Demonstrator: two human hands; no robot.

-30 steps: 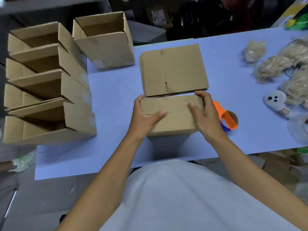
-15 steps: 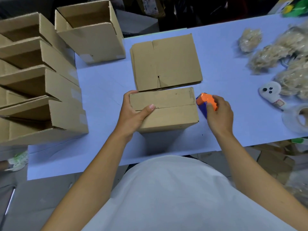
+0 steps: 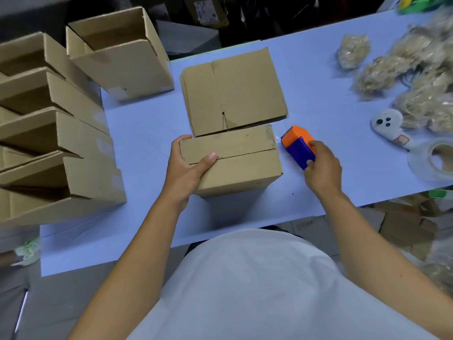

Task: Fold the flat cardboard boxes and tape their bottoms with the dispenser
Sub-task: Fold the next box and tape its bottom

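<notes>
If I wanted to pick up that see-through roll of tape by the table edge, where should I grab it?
Grab the clear tape roll through its middle hole: thumb inside, fingers on the outer wall, coming from above. It seems to lie flat on the blue table with the hole facing up, and that side is free. Its right edge runs out of view, so a grip around the whole roll is harder to judge.

A pale blue table (image 3: 343, 99) carries a folded box (image 3: 235, 163) at its near middle, with a stack of flat cardboard (image 3: 235, 92) just behind it. Finished open boxes (image 3: 61, 133) crowd the left end. To the right lie bundles of pale filler (image 3: 382, 77), a white dispenser (image 3: 389, 125) and a tape roll (image 3: 434, 159).
</notes>
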